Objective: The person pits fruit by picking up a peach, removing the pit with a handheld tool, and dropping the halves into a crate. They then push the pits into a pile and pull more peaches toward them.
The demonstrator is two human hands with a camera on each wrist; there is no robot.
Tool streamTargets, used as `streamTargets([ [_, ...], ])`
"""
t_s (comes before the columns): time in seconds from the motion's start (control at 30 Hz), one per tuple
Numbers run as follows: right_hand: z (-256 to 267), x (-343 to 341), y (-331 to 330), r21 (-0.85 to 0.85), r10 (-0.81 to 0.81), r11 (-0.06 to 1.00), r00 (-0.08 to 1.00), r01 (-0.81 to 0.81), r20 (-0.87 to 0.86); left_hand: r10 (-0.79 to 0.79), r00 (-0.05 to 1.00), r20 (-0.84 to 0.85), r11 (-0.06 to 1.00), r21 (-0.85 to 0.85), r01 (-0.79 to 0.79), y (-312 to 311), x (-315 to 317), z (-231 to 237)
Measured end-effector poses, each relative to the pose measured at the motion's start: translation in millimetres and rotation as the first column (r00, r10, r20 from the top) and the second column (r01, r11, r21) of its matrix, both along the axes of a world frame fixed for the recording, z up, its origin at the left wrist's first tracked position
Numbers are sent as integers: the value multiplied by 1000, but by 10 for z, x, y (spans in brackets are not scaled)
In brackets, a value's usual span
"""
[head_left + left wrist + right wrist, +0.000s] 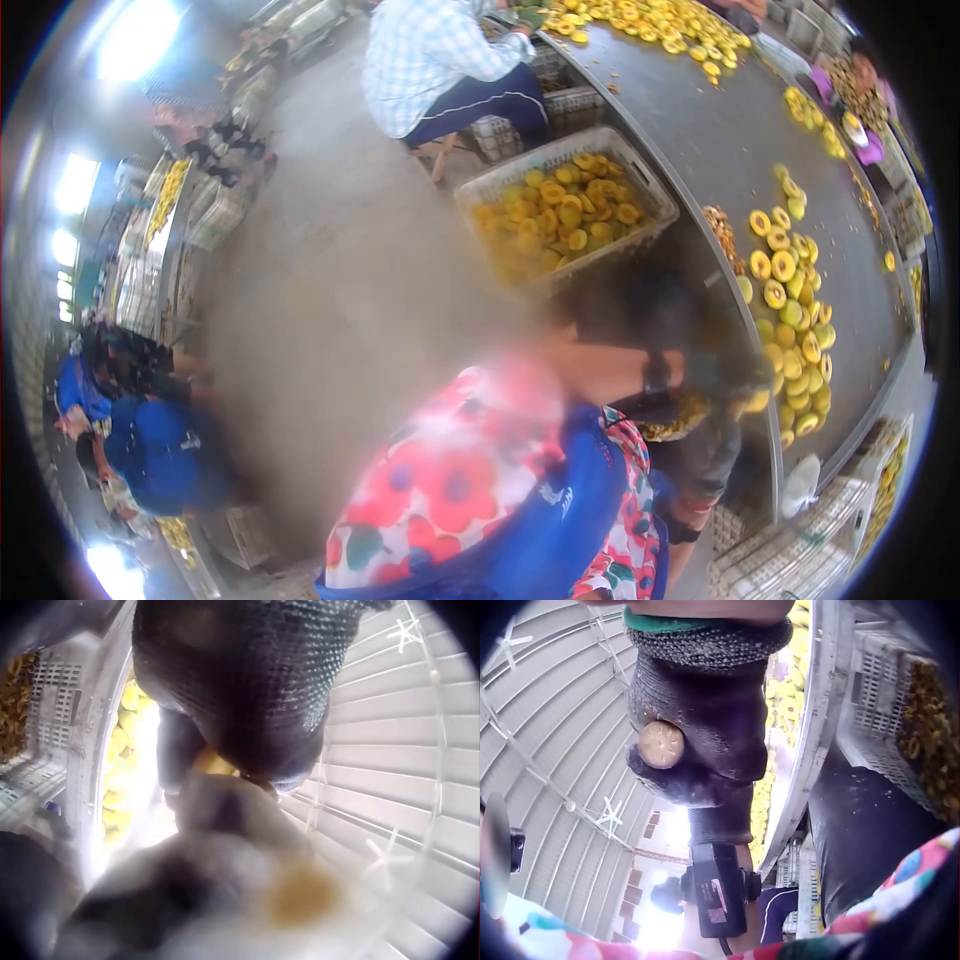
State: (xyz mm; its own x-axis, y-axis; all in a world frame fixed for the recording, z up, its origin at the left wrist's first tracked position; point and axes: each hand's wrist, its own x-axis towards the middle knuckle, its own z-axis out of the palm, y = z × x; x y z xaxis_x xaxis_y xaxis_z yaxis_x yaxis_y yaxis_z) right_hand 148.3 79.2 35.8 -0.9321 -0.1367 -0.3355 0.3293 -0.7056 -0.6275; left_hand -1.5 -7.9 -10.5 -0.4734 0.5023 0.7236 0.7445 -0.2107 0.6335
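Both hands wear dark knitted gloves and work close together at the table's near edge. My left hand (728, 372) grips a yellow peach (755, 402); in the left wrist view a strip of its flesh (214, 763) shows below the gloved fingers (247, 690). In the right wrist view my right hand (697, 712) is curled round a tool with a round wooden handle end (661, 745). The rest of that tool is hidden by the glove. Halved and whole yellow peaches (795, 345) lie heaped on the table just beyond the hands.
The metal table (700, 130) runs along the right with more peach halves at its far end. A crate (640, 165) of halves stands beside it. A bin of brown pits (930, 742) sits below my hands. Other people sit nearby, one in a plaid shirt (430, 60).
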Motion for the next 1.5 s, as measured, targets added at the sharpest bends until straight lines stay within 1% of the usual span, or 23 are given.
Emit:
streamTargets([
  [0.03,33,-34,-50,-16,-30,999,1000,30,1,117,993,-31,991,-60,-119,-57,10,160],
  [0.07,90,-68,-117,97,-99,991,994,95,45,126,959,253,991,-83,-109,-124,33,322],
  [0.1,279,-63,-259,210,-176,965,981,156,81,127,846,518,991,-94,-91,-219,93,574],
  [0.17,336,-53,-318,403,-230,893,973,202,23,83,420,904,997,-78,-29,-319,256,998],
  [0.23,342,-60,-334,451,-196,872,980,189,-30,35,317,948,998,-14,-68,-152,217,749],
  [0.3,449,-50,-364,447,-201,877,980,178,4,44,626,779,978,96,-187,276,-121,-136],
  [0.37,507,-30,-385,510,-213,838,977,196,-25,298,757,581,943,-58,-327,-332,-26,353],
  [0.43,529,8,-418,600,-226,757,965,260,-133,480,783,396,871,-108,-479,-665,-201,477],
  [0.5,441,12,-340,559,-214,775,954,297,-211,570,744,350,796,-9,-606,-887,-619,-130],
  [0.57,-55,-53,-35,792,-50,530,943,304,-329,814,581,-19,578,-82,-812,-1359,-676,80],
  [0.67,-1079,-150,692,849,404,-281,858,447,-318,771,332,-543,212,-273,-938,-2040,-1032,-229],
  [0.7,-1220,-138,796,818,400,-362,867,447,-297,709,299,-639,119,-309,-943,-2276,-1093,-305],
  [0.73,-1159,-109,759,813,323,-413,901,411,-291,789,383,-480,183,-410,-893,-2528,-1175,-411],
  [0.77,-984,-132,641,841,220,-389,924,376,-312,851,426,-306,247,-483,-840,-2776,-1249,-517],
  [0.8,-809,-144,525,866,115,-358,937,348,-329,957,224,-185,75,-589,-805,-2835,-1269,-509],
  [0.83,-503,-144,344,910,-33,-249,936,332,-350,960,215,-180,37,-679,-733,-3075,-1379,-717],
  [0.9,-400,-121,224,916,-160,-287,929,280,-333,940,156,-302,-126,-736,-665,-3208,-1543,-881],
  [0.93,-375,-121,256,918,-214,-303,920,257,-328,921,192,-339,-93,-669,-737,-3083,-1541,-845],
  [1.03,-834,-110,548,874,92,-481,995,72,-31,809,323,-490,33,-512,-859,-2687,-1711,-841],
  [1.1,-903,-111,514,927,-38,-371,997,53,-72,763,462,-452,319,-359,-877,-2109,-1861,-695],
  [1.17,-906,-91,511,940,-84,-331,989,84,-118,672,716,-188,550,-522,-652,-1433,-1713,-146],
  [1.27,-696,-149,406,966,-146,-233,979,108,-145,558,738,-379,546,-502,-671,-567,-1740,-110],
  [1.5,-742,-25,301,946,-226,-43,920,320,-321,227,925,-305,149,-928,-343,477,-1882,-172],
])
